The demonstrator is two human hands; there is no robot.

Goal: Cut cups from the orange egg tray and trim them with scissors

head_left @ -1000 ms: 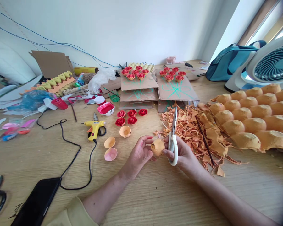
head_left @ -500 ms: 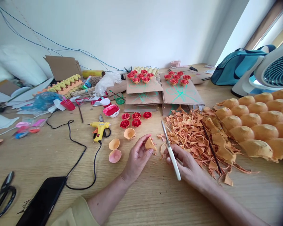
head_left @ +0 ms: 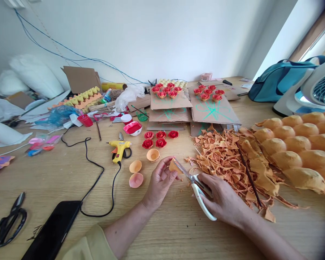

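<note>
- my left hand (head_left: 160,181) has its grip pinched on a small orange piece (head_left: 174,166), with finger and thumb pressed to it.
- my right hand (head_left: 224,199) has its grip clamped on the white scissors (head_left: 193,179), and i see their blades right at the orange piece.
- so the piece is up between my hands, over the tabletop (head_left: 168,231).
- to the left of it sit two peach cups (head_left: 135,166) and a pink cup (head_left: 136,180).
- past the cups i see five red paper roses (head_left: 160,135), near a yellow glue gun (head_left: 119,148).
- by my right hand is a big pile of orange scraps (head_left: 222,155), and a bumpy egg tray (head_left: 298,143) is farther right.
</note>
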